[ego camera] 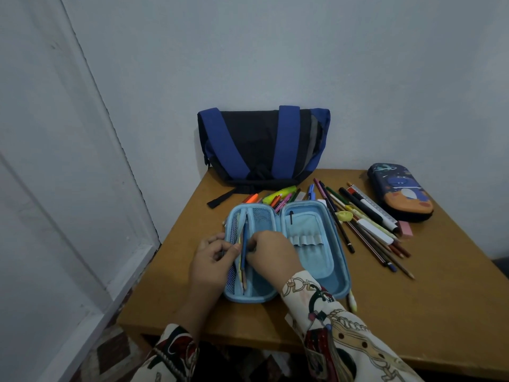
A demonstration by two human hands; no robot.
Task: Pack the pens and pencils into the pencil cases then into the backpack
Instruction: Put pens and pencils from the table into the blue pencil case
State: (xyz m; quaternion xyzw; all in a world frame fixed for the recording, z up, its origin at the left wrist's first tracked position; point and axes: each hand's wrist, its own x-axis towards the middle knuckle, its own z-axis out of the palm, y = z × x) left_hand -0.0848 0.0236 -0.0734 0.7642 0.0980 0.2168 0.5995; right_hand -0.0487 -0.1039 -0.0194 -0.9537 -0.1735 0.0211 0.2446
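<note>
Brown table (413, 312) fills the lower right, its left edge running close along the white panelled wall, its near edge just above the patterned sleeves. Plenty of bare tabletop right of and below the open blue pencil case (286, 252), which lies flat near the table's front-left area, both halves spread.

Behind the open case, against the wall, stands the black-and-blue backpack (261, 144), straps facing us, one strap end trailing onto the table. Far right of the open case, near the table's back right corner, sits the closed dark pencil case (400, 191) with a cartoon print. Between the two cases fans a loose spread of pens and pencils (366, 224), tips pointing every way, a pink eraser (405, 229) at its right fringe. More markers, a yellow highlighter (278, 194) among them, lie just behind the open case's top edge.

Now the hands, both on the open case's left half. Left hand (213, 260) curls at the case's left rim, fingers pinching the mesh pocket edge. Right hand (271, 253) crosses over the centre, fingertips pinched on a blue pencil (243, 250) that lies lengthwise in the left compartment, just between the two hands.
</note>
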